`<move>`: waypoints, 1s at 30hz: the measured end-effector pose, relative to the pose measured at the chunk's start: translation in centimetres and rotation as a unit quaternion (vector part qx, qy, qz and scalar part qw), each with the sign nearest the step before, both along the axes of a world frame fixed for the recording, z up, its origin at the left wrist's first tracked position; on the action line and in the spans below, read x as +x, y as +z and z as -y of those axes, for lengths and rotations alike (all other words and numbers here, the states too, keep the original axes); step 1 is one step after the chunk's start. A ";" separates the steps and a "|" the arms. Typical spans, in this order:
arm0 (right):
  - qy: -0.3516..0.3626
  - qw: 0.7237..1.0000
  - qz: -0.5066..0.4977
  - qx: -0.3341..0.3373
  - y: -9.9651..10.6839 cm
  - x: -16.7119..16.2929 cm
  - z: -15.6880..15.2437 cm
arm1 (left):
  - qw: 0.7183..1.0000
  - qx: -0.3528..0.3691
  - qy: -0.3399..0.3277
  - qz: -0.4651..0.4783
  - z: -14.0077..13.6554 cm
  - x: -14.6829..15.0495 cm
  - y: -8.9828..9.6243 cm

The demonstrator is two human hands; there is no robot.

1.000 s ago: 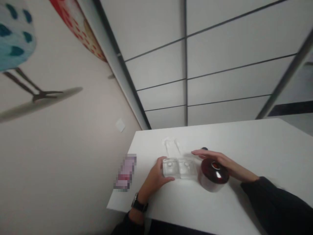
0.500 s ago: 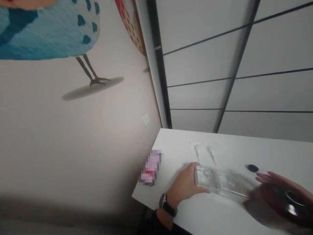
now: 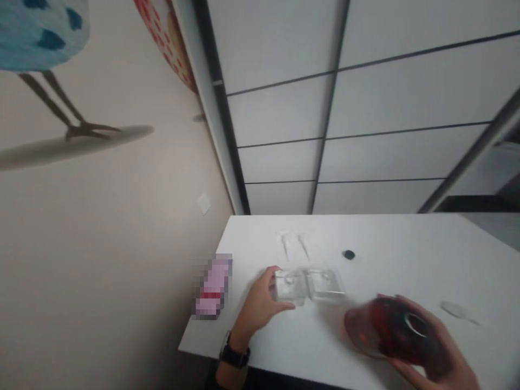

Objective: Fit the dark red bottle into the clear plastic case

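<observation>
A clear plastic box (image 3: 309, 285) with two hollows lies on the white table (image 3: 390, 244). My left hand (image 3: 262, 306), a watch on its wrist, grips the box at its left end. My right hand (image 3: 430, 352) holds a dark red round container (image 3: 390, 327) from below, lifted and tilted just right of the box; it is blurred. Behind the box lie two small clear pieces (image 3: 293, 245) and a small dark cap (image 3: 348, 254).
A blurred-out pink object (image 3: 213, 286) lies near the table's left edge. A small clear item (image 3: 459, 310) lies at the right. The table stands in a corner between a painted wall (image 3: 101, 216) and a panelled partition (image 3: 365, 108).
My right hand has taken the red container off the table beside the box and carried it right and toward me. The left hand has stayed on the box. The view has swung.
</observation>
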State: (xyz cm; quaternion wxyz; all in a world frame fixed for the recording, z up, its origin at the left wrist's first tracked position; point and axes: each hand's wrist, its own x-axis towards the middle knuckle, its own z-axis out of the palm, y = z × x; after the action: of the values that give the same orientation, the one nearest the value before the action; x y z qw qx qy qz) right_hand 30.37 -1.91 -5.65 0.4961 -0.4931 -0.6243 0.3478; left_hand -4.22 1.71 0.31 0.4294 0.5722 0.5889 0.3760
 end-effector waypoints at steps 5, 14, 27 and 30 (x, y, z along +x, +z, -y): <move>0.007 0.996 -0.076 -0.053 0.8 -4.5 1.6 | 1.000 0.001 -0.001 -0.029 2.2 -0.9 1.5; 0.137 0.984 -0.116 -0.010 0.5 -6.6 1.0 | 0.996 0.070 -0.001 -0.052 4.6 -1.4 2.0; 0.157 0.979 -0.126 -0.001 -0.7 -7.2 1.0 | 0.971 0.105 -0.138 -0.165 2.8 0.4 9.3; 0.163 0.979 -0.125 -0.007 -0.6 -7.1 1.1 | 0.961 0.117 -0.159 -0.196 2.5 0.6 9.9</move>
State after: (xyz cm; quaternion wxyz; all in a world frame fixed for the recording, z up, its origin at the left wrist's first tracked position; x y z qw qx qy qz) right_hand 23.30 -2.96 -6.26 0.5036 -0.3405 -0.6269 0.4874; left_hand -3.59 -0.81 10.21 0.2897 0.7670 0.5155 0.2494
